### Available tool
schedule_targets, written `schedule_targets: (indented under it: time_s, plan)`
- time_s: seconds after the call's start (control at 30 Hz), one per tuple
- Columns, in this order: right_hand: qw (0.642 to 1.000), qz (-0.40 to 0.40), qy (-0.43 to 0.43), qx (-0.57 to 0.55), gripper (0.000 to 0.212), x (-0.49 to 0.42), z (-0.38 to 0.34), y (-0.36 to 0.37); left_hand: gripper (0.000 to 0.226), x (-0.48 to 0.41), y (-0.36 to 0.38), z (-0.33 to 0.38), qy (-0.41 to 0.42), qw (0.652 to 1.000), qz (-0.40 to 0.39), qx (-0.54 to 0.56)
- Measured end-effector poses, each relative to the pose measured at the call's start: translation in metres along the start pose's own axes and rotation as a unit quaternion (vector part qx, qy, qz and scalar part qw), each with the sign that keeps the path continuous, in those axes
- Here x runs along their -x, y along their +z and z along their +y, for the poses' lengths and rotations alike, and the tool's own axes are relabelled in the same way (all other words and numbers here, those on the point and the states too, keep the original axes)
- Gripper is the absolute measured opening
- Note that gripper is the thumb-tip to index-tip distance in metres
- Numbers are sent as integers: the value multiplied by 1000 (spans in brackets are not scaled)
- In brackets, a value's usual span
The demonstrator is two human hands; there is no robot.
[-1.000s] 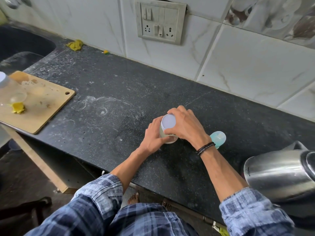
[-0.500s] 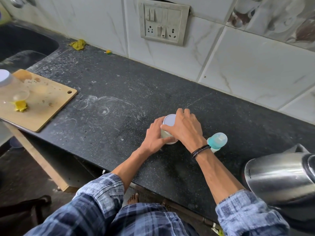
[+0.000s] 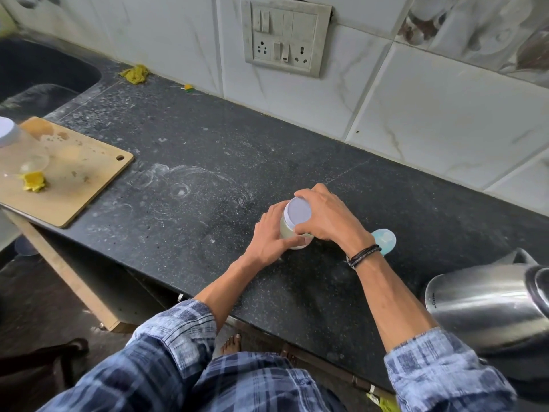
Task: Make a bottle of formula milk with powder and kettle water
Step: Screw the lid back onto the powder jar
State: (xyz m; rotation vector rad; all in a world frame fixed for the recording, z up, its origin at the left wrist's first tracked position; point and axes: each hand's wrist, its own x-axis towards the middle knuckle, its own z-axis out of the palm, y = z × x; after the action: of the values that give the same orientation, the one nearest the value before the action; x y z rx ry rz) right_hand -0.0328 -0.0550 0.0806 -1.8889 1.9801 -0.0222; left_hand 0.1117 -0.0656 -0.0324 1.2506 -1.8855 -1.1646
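Head camera looked down on the dark speckled countertop, where I had the powder jar standing upright a little toward four o'clock from the middle of the picture. My left hand gripped the jar's clear body from its nine o'clock side, thumb lying along the base and fingers wrapped behind. My right hand came over from three o'clock with its fingers curled round the rim of the white lid, which sat flat on the jar's mouth; whether the lid was tight or loose I could not tell. Pale powder showed through the jar wall below the lid. Just beside my right wrist, at three o'clock from the jar, the teal-capped bottle stood on the counter, mostly hidden behind a dark wristband. The steel kettle sat at four o'clock, near the counter's front edge and apart from the bottle. At nine o'clock a wooden cutting board overhung the counter edge, carrying a second clear jar and a yellow scrap. A dark sink lay at ten o'clock, a yellow rag at eleven against the tiles, and a socket plate on the wall at twelve.
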Motion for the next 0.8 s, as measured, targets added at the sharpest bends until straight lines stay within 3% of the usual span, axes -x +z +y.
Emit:
schedule_targets:
  time_s: [0.57, 0.8]
  plan:
    - [993, 70, 69, 65, 74, 1, -17, 5, 84, -3, 1, -7, 12, 1000, -6, -9]
    - [994, 52, 60, 68, 100, 8, -11, 7, 91, -3, 2, -5, 9, 1000, -9, -8]
